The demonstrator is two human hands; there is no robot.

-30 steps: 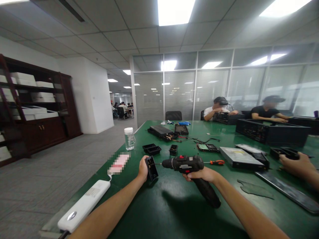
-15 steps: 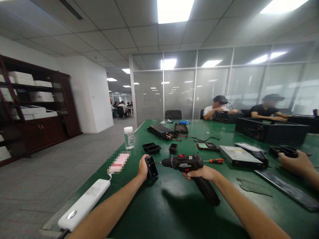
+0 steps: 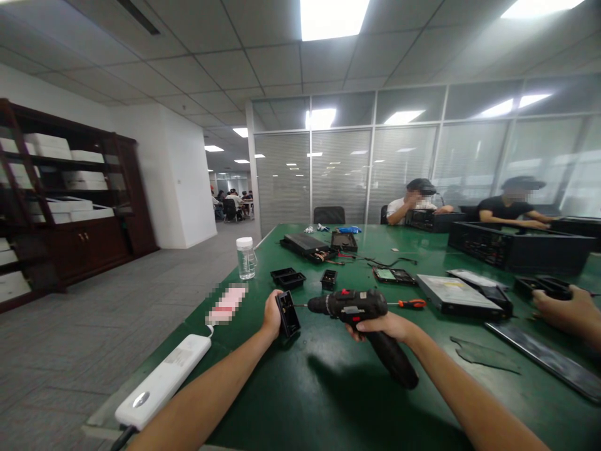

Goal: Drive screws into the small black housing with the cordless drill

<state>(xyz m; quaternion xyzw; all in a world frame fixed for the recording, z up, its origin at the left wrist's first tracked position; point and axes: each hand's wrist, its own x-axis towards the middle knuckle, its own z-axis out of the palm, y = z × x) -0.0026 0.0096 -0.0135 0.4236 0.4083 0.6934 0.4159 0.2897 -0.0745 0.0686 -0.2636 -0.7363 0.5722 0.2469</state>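
Toward the worktop's left edge, left hand grips casing, right hand clasps drill; likely screw work, next needing steady aim.

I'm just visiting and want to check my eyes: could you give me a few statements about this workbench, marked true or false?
1. The right hand grips a drill. True.
2. The left hand holds the clear bottle. False: the left hand holds a small black case; the bottle stands on the green table.
3. The drill's bit points toward the black case. True.
4. The orange-handled screwdriver is in the right hand. False: the screwdriver lies on the table.
5. A long white device lies near the table's left edge. True.
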